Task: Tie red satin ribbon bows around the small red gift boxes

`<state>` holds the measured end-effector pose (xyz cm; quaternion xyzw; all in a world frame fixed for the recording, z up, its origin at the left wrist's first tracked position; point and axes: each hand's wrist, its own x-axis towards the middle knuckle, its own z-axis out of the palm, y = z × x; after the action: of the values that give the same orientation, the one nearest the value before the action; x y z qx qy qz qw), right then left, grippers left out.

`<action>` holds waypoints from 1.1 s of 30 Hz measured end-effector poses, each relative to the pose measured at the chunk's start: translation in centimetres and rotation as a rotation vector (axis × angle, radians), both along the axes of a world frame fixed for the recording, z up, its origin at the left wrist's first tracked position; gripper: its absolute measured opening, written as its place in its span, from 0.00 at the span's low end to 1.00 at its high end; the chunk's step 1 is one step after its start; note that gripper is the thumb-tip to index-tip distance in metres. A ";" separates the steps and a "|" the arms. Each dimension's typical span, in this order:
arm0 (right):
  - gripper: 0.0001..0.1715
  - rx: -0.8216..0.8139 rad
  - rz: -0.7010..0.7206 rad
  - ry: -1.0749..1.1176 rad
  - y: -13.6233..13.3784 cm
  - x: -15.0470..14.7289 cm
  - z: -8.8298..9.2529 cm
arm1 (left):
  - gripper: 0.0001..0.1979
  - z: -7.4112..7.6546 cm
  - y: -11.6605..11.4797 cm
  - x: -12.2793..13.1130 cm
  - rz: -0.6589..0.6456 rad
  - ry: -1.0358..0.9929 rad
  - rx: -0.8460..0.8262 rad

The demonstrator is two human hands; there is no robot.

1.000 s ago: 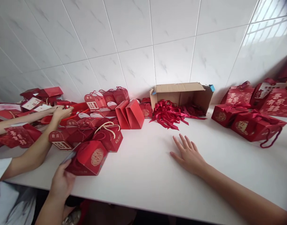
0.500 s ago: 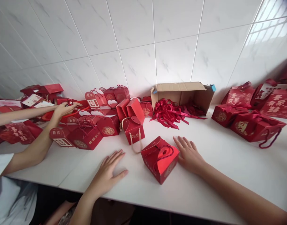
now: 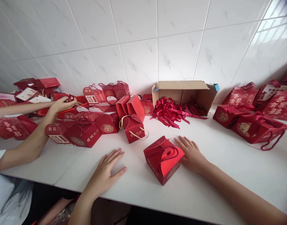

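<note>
A red gift box (image 3: 163, 161) with a dark red cord handle stands on the white table between my hands. My right hand (image 3: 191, 154) lies flat just right of it, fingers stretched forward; the box hides part of the thumb side, so I cannot tell whether they touch. Resting flat on the table to the left, my left hand (image 3: 107, 173) has its fingers apart and holds nothing. Behind the near box is a smaller red gift box (image 3: 134, 132) with a cream rope handle. Further back, dark red ribbons (image 3: 170, 112) spill from a cardboard box (image 3: 184, 85) lying on its side.
More red gift boxes (image 3: 81, 134) crowd the left and centre back. Ribbon-tied boxes (image 3: 248, 126) and red bags (image 3: 279, 104) stand at right. A co-worker's hands (image 3: 63, 104) work over an orange-red basket at far left. White tiles (image 3: 138, 59) form the wall behind.
The cream rope handle of the smaller box has swung outward to the right. The co-worker's hands have shifted slightly. My hands stay about where they were, and the view has moved a little.
</note>
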<state>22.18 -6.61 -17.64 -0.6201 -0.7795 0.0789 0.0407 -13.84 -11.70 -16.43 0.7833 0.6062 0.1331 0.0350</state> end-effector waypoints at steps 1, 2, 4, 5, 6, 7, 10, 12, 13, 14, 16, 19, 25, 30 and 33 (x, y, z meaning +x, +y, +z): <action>0.35 0.007 0.006 0.005 0.0 0.1 -0.1 | 0.27 0.0 -0.1 0.0 -0.004 -0.003 0.002; 0.35 0.016 0.012 0.010 0.1 0.2 -0.2 | 0.27 0.1 -0.2 0.0 -0.009 -0.004 0.002; 0.34 0.041 0.021 0.014 0.2 0.4 -0.6 | 0.26 0.1 -0.3 0.0 -0.012 -0.004 0.003; 0.34 0.055 0.024 0.014 0.2 0.4 -0.7 | 0.26 0.1 -0.3 0.0 -0.011 -0.003 0.001; 0.34 0.068 0.027 0.012 0.3 0.4 -0.9 | 0.26 0.2 -0.3 0.0 -0.008 -0.001 -0.002; 0.33 0.081 0.030 0.005 0.3 0.3 -1.2 | 0.26 0.2 -0.3 0.0 -0.004 0.002 -0.005; 0.33 0.125 0.046 -0.025 0.2 0.1 -1.9 | 0.26 0.2 -0.3 0.0 0.007 0.018 -0.018; 0.34 0.174 0.057 -0.044 0.1 0.0 -2.1 | 0.27 0.2 -0.3 -0.1 0.014 0.031 -0.020; 0.33 0.201 0.067 -0.050 0.1 0.1 -2.1 | 0.27 0.2 -0.3 -0.1 0.015 0.038 -0.018; 0.33 0.224 0.085 -0.054 0.3 0.1 -1.9 | 0.27 0.1 -0.2 -0.2 0.012 0.044 -0.014; 0.30 0.250 0.134 -0.057 1.1 0.2 -1.2 | 0.27 -0.1 -0.2 -0.4 0.005 0.051 0.008; 0.21 0.227 0.184 -0.023 3.6 0.4 0.6 | 0.27 -0.4 0.2 -0.7 -0.002 0.054 0.060; 0.17 0.235 0.088 0.124 9.0 -0.1 1.2 | 0.27 -0.7 0.7 -1.1 -0.001 0.044 0.078; 0.17 0.312 0.017 0.161 9.2 -0.2 0.3 | 0.24 -1.0 0.7 -0.8 0.032 -0.029 0.088; 0.17 0.337 -0.007 0.196 8.9 -0.1 0.2 | 0.20 0.7 1.6 1.0 0.073 -0.119 0.137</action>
<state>22.07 2.33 -17.42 -0.5967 -0.7717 0.0073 0.2199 -12.85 -10.05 -15.76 0.7518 0.6208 0.2218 0.0123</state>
